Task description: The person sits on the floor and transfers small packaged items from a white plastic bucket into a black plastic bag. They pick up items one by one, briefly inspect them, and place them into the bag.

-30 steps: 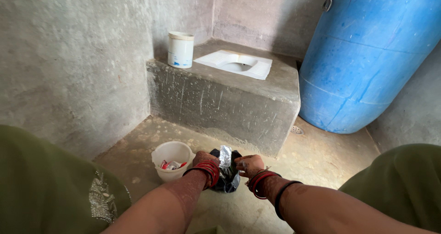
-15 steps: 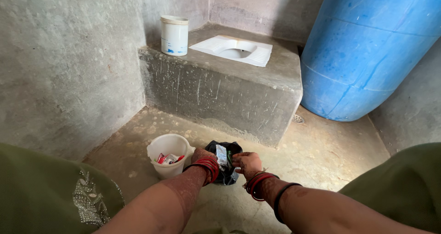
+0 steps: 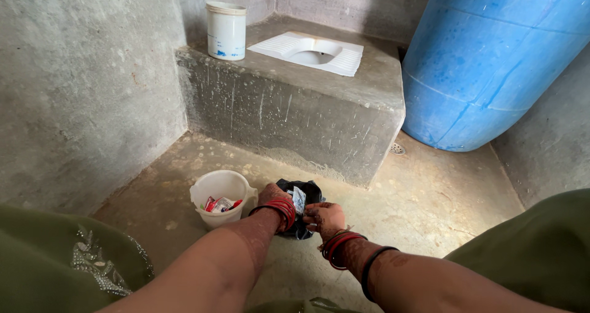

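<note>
from the head camera, a black plastic bag [image 3: 302, 211] sits on the concrete floor [image 3: 424, 208], a little way in front of the grey concrete step [image 3: 295, 113]. the left hand [image 3: 275, 197] is curled on the bag's left edge, fingers bent and gripping the rim. the right hand [image 3: 324, 218] is at the bag's right edge, fingers bunched and pinching the thin plastic. a small shiny silver packet [image 3: 298, 199] sticks up in the bag's mouth between the two hands. the bag looks soft, thin and light, so it will likely fold and sag; the best place to hold it seems to be the rim, one hand on each side. the packet looks crinkly and a bit slippery. just left of the bag, nearly touching it, stands a small white bucket [image 3: 222, 196] with red and white wrappers [image 3: 218, 204] inside. on top of the step, at its left end, is a white can [image 3: 225, 31] with a blue mark low on its side. a flat white toilet pan [image 3: 312, 52] is set into the step top. right of the step stands a big blue barrel [image 3: 491, 61].
</note>
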